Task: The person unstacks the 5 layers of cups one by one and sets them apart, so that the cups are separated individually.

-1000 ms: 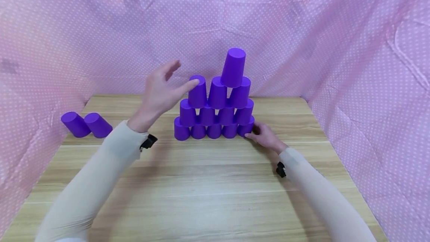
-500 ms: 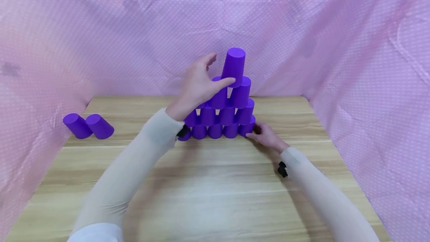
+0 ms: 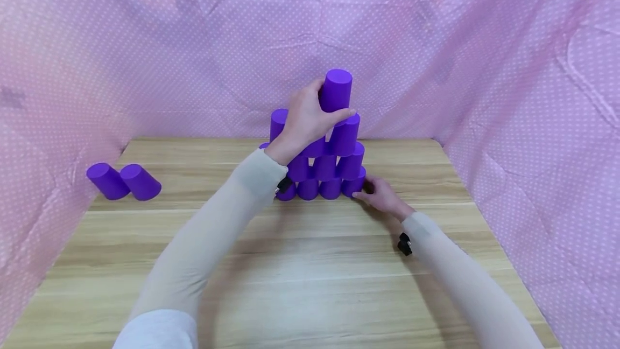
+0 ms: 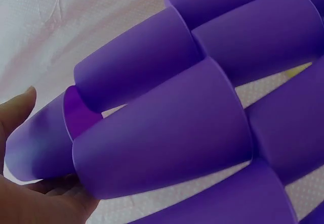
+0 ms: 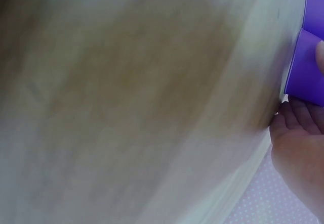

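Note:
Upside-down purple cups form a stepped stack. Its top cup (image 3: pixel 337 91) stands over the middle and right cups of the row below. My left hand (image 3: pixel 308 117) holds that top cup, thumb across the front low down and fingers round the back. In the left wrist view the fingers (image 4: pixel 63 196) and thumb lie on either side of the same cup (image 4: pixel 40 138). At the stack's lower right, my right hand (image 3: pixel 384 196) grips the end cup (image 3: pixel 354 182) of the bottom row between thumb and fingers. The left forearm hides the stack's lower left.
Two more purple cups (image 3: pixel 107 182) stand upside down side by side at the table's left. The wooden table (image 3: pixel 310 284) is bounded by pink dotted cloth (image 3: pixel 218 42) at the back and sides. A small black device (image 3: pixel 404 244) sits at the right wrist.
My left hand has moved right from beside the stack's left end to the top cup and closed round it. The right hand has stayed at the bottom corner cup.

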### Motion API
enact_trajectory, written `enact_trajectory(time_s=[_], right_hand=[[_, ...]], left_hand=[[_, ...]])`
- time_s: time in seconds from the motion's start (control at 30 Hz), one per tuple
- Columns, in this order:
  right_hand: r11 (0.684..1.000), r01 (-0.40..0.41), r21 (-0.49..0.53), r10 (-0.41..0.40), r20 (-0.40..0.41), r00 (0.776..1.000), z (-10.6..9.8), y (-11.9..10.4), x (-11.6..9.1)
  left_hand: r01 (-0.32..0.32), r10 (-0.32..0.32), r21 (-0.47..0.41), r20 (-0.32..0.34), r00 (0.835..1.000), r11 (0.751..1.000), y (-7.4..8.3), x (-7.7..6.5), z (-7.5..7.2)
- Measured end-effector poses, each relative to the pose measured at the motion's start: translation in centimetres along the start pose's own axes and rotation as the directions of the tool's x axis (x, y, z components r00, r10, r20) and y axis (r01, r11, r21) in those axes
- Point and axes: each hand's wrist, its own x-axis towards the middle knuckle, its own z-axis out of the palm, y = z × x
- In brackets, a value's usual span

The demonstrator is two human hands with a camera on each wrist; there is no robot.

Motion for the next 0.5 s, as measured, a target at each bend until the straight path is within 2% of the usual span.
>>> enact_trajectory(time_s=[0.23,0.37,0.5], right_hand=[[0.999,-0.034,0.006,0.034,0.014,0.999,0.2,0.0,0.1],[1.0,-0.012,0.008,0.012,0.008,1.0,0.1,0.0,0.2],[1.0,-0.003,0.002,0.003,0.001,1.0,-0.1,0.0,0.1]], left_hand=[[-0.014,0.013,-0.061,-0.009,1.0,0.998,-0.1,-0.1,0.0],[-0.025,0.022,-0.088,-0.039,0.999,0.996,0.4,-0.5,-0.9],[-0.068,0.058,-0.163,-0.064,0.996,0.984,0.9,-1.4,-1.8]])
